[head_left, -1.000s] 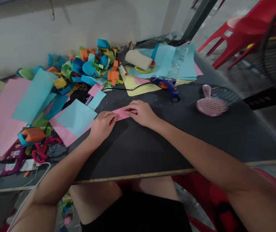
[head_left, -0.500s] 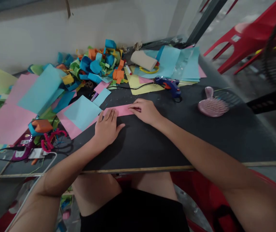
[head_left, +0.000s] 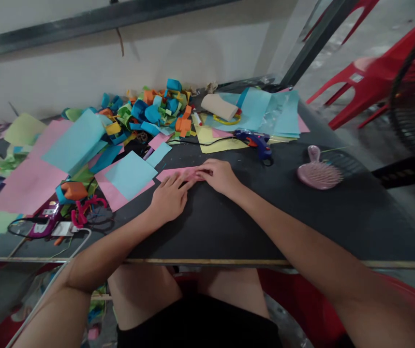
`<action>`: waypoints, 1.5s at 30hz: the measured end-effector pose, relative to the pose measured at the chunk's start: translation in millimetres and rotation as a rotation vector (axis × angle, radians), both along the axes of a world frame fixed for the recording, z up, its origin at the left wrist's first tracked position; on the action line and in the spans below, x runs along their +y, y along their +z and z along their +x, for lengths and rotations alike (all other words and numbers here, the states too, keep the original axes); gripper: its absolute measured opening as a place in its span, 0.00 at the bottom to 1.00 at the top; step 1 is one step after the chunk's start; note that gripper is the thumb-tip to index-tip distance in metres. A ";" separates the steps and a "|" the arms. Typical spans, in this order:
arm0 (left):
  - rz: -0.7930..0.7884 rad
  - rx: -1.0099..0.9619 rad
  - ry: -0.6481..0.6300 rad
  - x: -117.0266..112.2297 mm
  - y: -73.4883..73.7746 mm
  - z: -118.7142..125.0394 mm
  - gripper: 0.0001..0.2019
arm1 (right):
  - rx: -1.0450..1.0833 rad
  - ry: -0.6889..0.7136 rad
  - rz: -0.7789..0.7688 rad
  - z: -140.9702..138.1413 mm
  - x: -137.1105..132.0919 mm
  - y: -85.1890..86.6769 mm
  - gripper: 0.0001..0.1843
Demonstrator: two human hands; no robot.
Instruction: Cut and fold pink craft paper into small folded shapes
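Note:
A narrow pink paper strip (head_left: 178, 172) lies on the black table (head_left: 265, 227), folded lengthwise. My left hand (head_left: 170, 197) rests flat with its fingers spread, the fingertips pressing the strip's near edge. My right hand (head_left: 219, 175) pinches the strip's right end between thumb and fingers. Just left of the strip lies a light blue square sheet (head_left: 130, 175) on top of a pink sheet (head_left: 111, 192).
A heap of folded coloured paper pieces (head_left: 149, 112) sits at the back by the wall. A blue glue gun (head_left: 257, 141), a pink hairbrush (head_left: 318, 172), a cardboard roll (head_left: 219, 106) and stacked blue sheets (head_left: 273, 113) lie to the right. Red plastic chairs (head_left: 367, 82) stand beyond the table.
My left hand went from fisted on the strip to flat with fingers spread. My right hand has drawn closer to it, and the strip looks narrower. The camera tilted upward.

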State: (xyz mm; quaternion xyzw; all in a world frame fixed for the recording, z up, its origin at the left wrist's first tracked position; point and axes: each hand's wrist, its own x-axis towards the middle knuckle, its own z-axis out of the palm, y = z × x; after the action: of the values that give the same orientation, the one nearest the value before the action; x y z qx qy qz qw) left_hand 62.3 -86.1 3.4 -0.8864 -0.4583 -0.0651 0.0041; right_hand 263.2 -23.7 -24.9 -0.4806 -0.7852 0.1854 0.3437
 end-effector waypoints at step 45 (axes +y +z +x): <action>0.046 -0.247 -0.043 40.8 -7.7 -8.5 0.13 | -0.290 0.072 0.111 -3.1 -13.7 12.8 0.19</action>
State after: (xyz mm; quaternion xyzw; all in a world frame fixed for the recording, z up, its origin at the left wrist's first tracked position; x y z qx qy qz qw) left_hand 53.8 -45.3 -4.3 -0.8809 -0.4347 -0.1844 -0.0333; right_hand 260.1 -37.4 -12.1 -0.4542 -0.8523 0.0826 0.2458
